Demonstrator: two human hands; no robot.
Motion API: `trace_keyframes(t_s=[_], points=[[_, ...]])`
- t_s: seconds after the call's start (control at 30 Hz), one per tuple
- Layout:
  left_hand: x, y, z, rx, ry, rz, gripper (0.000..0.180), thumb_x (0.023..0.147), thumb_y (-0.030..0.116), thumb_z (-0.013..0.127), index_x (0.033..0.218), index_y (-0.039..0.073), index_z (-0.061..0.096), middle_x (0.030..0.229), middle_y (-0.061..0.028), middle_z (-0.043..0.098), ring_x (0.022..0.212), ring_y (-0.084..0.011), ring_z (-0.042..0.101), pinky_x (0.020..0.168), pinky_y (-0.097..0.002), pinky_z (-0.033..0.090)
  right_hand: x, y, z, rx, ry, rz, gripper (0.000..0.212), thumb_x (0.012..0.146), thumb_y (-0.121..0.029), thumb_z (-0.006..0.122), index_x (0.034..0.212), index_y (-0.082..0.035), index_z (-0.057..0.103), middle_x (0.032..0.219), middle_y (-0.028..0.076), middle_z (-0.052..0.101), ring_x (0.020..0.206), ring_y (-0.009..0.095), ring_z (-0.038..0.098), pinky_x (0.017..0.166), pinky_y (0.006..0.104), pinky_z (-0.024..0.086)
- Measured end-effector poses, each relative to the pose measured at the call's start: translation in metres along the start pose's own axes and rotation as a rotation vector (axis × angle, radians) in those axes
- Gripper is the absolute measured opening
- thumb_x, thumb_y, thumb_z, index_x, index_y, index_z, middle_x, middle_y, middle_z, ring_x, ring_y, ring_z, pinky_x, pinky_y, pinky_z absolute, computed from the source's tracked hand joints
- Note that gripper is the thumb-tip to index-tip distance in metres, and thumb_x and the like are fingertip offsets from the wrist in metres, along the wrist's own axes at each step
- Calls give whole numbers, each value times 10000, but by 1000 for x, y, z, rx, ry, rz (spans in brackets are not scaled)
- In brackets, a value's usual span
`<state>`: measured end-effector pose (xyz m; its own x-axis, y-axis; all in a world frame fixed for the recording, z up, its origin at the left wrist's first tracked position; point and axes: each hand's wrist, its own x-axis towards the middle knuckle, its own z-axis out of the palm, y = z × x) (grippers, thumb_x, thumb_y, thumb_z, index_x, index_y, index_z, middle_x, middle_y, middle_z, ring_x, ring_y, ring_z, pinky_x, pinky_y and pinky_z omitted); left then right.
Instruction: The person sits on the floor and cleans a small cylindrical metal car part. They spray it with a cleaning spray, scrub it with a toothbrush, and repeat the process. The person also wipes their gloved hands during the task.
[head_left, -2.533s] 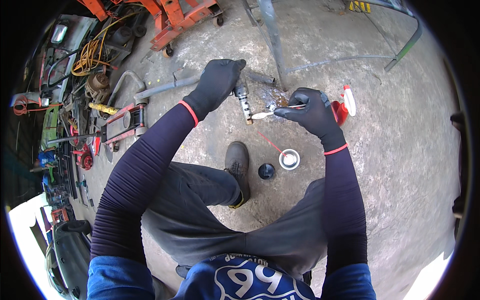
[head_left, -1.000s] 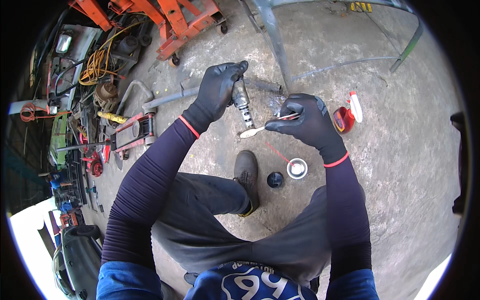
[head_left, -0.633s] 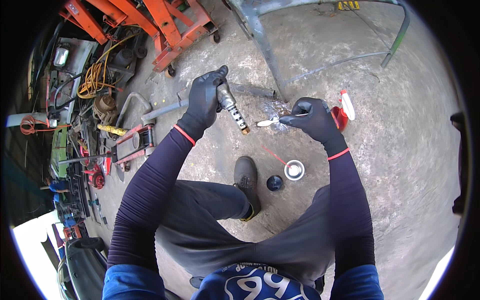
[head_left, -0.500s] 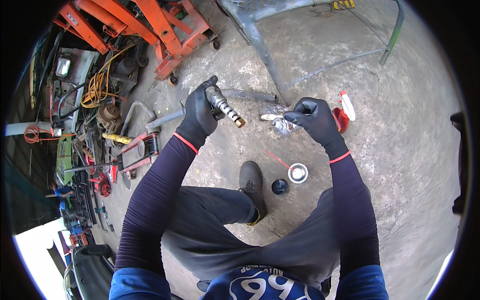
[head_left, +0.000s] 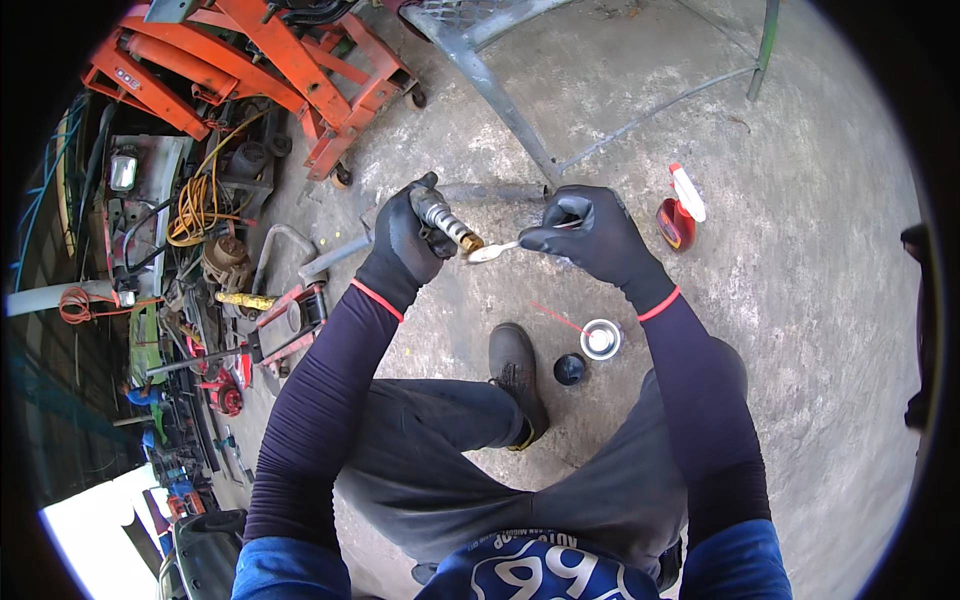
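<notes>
My left hand (head_left: 408,232), in a black glove, is closed around a slotted metal valve (head_left: 447,222) with a brass-coloured end pointing down to the right. My right hand (head_left: 592,236), gloved the same way, pinches the thin handle of a small white brush (head_left: 490,253). The pale oblong head of the brush is up against the brass end of the valve, or just beside it. Its bristles are too small to make out. Both hands are raised over the concrete floor (head_left: 450,320), in front of my knees.
An aerosol can (head_left: 601,339) with a red straw stands by a small dark cap (head_left: 570,369). Farther right is a red spray bottle (head_left: 677,224). A metal pipe (head_left: 495,192) and grey frame (head_left: 505,100) lie beyond my hands; an orange lifting frame (head_left: 340,110) stands far left.
My right hand has brought the brush left to the end of the valve; they were apart before. My left hand still grips the valve. The view has shifted slightly.
</notes>
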<state>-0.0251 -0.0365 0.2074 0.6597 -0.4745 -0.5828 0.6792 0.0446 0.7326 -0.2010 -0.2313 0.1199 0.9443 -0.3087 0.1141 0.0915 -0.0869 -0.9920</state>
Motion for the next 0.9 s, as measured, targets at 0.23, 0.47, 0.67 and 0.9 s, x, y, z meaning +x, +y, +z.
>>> trace_keyframes(t_s=[0.23,0.47,0.67,0.9], points=[[-6,-2,-10,44,-6,-46,335,1086,311,499,764,222,516,601,59,473,458,-123,378,462,-323,293,1,5,6,42,81,-206,438,802,-351,944,699,-44,650,646,4,588,615,71,519,583,305,446],[-13,-1,-8,123,108,-50,331,1067,353,513,761,226,502,610,49,439,482,-115,344,499,-313,261,1,6,12,11,119,-305,294,804,-149,925,766,-12,668,750,14,601,654,73,524,605,302,431],[-13,-6,-6,135,200,-66,193,1016,236,498,824,209,502,628,55,424,468,-105,314,489,-302,258,2,4,11,14,189,-158,342,790,-214,941,749,-22,661,728,16,584,666,90,525,605,310,428],[-10,-10,-12,164,134,-81,269,1075,353,508,859,201,557,597,-17,527,436,-129,360,460,-302,306,1,4,6,-106,274,-122,302,773,-188,940,748,-23,688,716,23,593,653,112,538,604,318,420]])
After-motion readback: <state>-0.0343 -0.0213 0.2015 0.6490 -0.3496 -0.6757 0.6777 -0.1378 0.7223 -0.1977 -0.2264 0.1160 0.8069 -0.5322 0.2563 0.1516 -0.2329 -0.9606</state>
